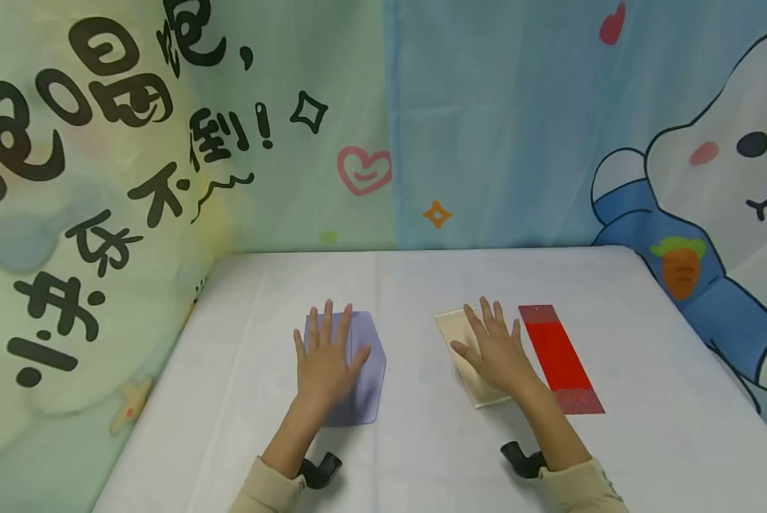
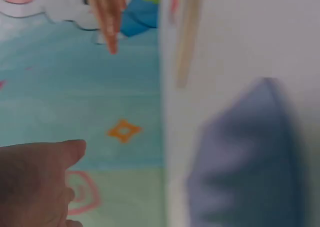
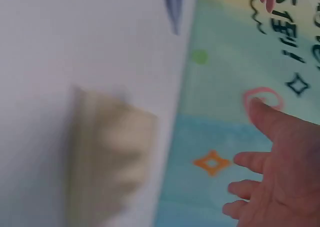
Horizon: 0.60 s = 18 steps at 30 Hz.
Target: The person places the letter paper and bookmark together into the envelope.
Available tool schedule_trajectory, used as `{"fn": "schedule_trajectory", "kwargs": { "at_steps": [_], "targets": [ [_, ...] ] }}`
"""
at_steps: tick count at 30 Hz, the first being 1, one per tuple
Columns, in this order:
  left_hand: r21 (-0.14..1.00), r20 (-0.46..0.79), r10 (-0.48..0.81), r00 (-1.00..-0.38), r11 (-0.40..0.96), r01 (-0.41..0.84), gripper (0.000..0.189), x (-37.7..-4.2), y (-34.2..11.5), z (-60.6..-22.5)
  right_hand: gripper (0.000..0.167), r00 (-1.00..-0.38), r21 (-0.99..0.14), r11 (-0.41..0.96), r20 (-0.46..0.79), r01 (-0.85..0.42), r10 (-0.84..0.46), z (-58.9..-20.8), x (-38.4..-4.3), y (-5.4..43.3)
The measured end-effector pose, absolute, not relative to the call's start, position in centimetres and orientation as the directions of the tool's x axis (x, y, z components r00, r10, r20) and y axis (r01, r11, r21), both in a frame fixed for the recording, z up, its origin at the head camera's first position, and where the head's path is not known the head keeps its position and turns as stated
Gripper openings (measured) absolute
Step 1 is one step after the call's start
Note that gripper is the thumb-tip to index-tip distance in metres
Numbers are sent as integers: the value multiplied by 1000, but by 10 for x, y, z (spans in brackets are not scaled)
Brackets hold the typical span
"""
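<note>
In the head view my left hand (image 1: 324, 363) is spread, palm down, over a flat purple item (image 1: 369, 377) with an angled top, perhaps an envelope or folder. The left wrist view shows that hand (image 2: 37, 182) apart from the blurred purple piece (image 2: 245, 172). My right hand (image 1: 495, 349), fingers likewise spread, is over a flat cream rectangle (image 1: 482, 393), like a thin booklet or envelope. A gap separates the right hand (image 3: 285, 162) from this cream piece (image 3: 112, 157) in the right wrist view. Neither hand holds anything.
Right of the cream rectangle lies a long red strip (image 1: 559, 353) with darker, speckled ends. Everything rests on a white-covered table (image 1: 409, 463). A printed curtain (image 1: 498, 128) hangs behind and along the left side. Black straps with mounts (image 1: 524, 462) sit at both wrists.
</note>
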<state>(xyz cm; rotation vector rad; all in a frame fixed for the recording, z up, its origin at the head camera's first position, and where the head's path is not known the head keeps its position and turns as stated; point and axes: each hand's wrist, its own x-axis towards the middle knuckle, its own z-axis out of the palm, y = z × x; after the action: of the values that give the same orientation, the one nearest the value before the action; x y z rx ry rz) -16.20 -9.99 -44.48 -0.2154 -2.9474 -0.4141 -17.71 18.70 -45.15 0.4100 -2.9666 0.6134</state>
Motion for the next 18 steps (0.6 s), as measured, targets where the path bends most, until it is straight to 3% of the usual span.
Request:
{"fn": "schedule_trajectory", "kwargs": {
  "at_steps": [3, 11, 18],
  "targets": [
    [235, 115, 127, -985, 960, 151, 72, -160, -103, -470, 64, -961, -431, 860, 135, -275, -240, -475, -179, 181],
    [193, -80, 100, -992, 978, 83, 71, -153, -109, -510, 46, -964, -444, 858, 67, -258, -255, -512, -173, 179],
    [173, -51, 114, -992, 979, 104, 67, -153, -95, -516, 48, -970, -426, 872, 68, -240, -234, -520, -169, 181]
  ]
}}
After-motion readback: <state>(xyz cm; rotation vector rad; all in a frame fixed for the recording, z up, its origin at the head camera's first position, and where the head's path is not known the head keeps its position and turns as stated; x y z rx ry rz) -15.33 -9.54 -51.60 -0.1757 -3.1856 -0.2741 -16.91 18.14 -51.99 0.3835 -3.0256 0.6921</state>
